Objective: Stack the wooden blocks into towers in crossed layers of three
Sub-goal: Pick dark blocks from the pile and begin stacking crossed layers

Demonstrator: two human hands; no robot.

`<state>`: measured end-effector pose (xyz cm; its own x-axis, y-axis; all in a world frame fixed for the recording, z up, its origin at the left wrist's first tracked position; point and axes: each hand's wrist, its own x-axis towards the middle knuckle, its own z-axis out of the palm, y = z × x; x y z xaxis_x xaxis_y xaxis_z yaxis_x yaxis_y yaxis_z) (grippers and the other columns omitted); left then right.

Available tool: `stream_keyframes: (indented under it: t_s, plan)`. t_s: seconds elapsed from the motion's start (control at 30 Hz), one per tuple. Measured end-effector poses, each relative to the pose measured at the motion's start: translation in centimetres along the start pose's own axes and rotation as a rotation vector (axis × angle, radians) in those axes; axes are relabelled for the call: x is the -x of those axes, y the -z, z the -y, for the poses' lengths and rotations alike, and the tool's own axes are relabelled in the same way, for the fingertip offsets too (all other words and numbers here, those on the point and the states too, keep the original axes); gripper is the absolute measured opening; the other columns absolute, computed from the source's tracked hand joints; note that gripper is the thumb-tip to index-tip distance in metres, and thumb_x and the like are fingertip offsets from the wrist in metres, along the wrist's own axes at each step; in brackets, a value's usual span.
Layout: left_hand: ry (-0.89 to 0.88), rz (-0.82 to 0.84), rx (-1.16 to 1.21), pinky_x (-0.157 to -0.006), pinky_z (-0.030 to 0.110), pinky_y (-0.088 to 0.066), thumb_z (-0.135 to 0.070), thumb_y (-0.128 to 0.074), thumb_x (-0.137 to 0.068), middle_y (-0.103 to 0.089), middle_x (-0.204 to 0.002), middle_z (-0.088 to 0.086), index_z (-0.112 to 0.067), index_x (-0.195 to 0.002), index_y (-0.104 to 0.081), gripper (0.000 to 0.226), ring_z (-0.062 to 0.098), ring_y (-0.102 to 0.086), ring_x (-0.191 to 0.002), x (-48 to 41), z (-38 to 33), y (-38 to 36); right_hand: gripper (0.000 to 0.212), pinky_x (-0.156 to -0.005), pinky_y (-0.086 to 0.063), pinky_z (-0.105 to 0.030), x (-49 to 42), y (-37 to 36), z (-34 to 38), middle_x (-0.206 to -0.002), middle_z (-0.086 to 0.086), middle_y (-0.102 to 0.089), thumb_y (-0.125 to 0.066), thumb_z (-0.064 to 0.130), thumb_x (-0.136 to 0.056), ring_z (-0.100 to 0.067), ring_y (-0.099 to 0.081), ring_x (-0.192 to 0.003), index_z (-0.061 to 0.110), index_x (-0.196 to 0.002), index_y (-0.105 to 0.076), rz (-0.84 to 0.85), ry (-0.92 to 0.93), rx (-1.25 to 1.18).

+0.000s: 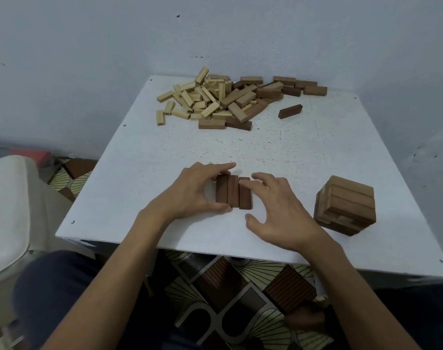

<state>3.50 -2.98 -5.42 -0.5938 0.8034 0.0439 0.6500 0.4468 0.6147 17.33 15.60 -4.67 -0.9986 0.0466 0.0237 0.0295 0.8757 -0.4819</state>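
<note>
Three dark brown wooden blocks (pixel 233 192) lie flat side by side on the white table (pixel 144 157), near its front edge. My left hand (pixel 190 190) curls round the two left blocks, thumb at their near end and fingers at their far end. My right hand (pixel 273 210) hovers at the right block, fingers spread and relaxed, fingertips touching its far end. A finished small tower (pixel 346 208) of mid-brown blocks in crossed layers stands to the right. A loose pile of blocks (pixel 230 99), pale and brown, lies at the table's far side.
One dark block (pixel 290 111) lies alone right of the pile. Walls close off the table at the back and right. A white chair (pixel 8 210) stands to the left. Patterned floor shows beneath the table's front edge.
</note>
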Motion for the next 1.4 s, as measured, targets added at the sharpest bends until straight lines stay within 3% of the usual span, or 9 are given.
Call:
stream_keyframes:
  t_s: [0.17,0.43,0.73,1.0,1.23,1.4]
  plan:
    - [0.011,0.007,0.001,-0.102,0.033,-0.035,-0.042,-0.083,-0.076,-0.055,-0.135,-0.014,-0.046,-0.145,-0.032,0.086,0.010,-0.046,-0.113,0.1,0.1,0.0,0.072,-0.116,-0.025,-0.035,-0.6,0.5,-0.3,-0.161,0.011,-0.022,-0.060,0.036,-0.093,-0.016,-0.017,-0.140,0.034,-0.154,-0.022,0.079,0.006,-0.014]
    - [0.031,0.036,0.036,-0.101,0.030,-0.034,-0.057,-0.072,-0.068,-0.055,-0.132,-0.022,-0.044,-0.148,-0.033,0.090,0.005,-0.045,-0.112,0.3,0.2,0.1,0.071,-0.108,-0.033,-0.033,-1.5,0.8,-0.8,-0.149,0.016,-0.040,-0.068,0.041,-0.089,-0.014,-0.028,-0.132,0.037,-0.151,-0.032,0.052,0.011,-0.080]
    - [0.034,0.056,0.032,-0.104,0.031,-0.033,-0.070,-0.063,-0.063,-0.050,-0.128,-0.028,-0.042,-0.150,-0.032,0.096,0.008,-0.043,-0.118,0.4,0.0,0.1,0.077,-0.104,-0.029,-0.023,-2.2,0.8,-0.7,-0.146,0.020,-0.041,-0.073,0.040,-0.085,-0.003,-0.022,-0.133,0.036,-0.151,-0.032,0.082,0.010,-0.143]
    - [0.041,0.038,0.018,-0.105,0.031,-0.031,-0.044,-0.083,-0.075,-0.053,-0.135,-0.019,-0.038,-0.152,-0.032,0.093,0.009,-0.042,-0.119,0.4,-0.1,0.2,0.082,-0.103,-0.029,-0.025,-2.5,0.4,-0.7,-0.146,0.014,-0.042,-0.078,0.044,-0.080,-0.001,-0.022,-0.133,0.039,-0.149,-0.034,0.086,-0.026,-0.190]
    - [0.064,0.036,0.007,-0.109,0.034,-0.026,-0.045,-0.082,-0.075,-0.052,-0.136,-0.022,-0.040,-0.152,-0.028,0.095,0.008,-0.035,-0.123,0.6,-0.5,0.4,0.085,-0.101,-0.030,-0.025,-2.3,0.8,0.0,-0.131,0.027,-0.040,-0.079,0.041,-0.079,0.000,-0.024,-0.131,0.038,-0.151,-0.032,0.088,-0.043,-0.207]
    - [0.046,-0.014,0.021,-0.112,0.033,-0.023,-0.041,-0.084,-0.074,-0.053,-0.137,-0.018,-0.037,-0.154,-0.024,0.100,0.010,-0.036,-0.128,1.1,-1.7,1.3,0.089,-0.102,-0.031,-0.026,-1.9,1.9,0.7,-0.138,0.025,-0.045,-0.079,0.039,-0.078,0.001,-0.026,-0.131,0.037,-0.152,-0.030,0.057,-0.026,-0.217]
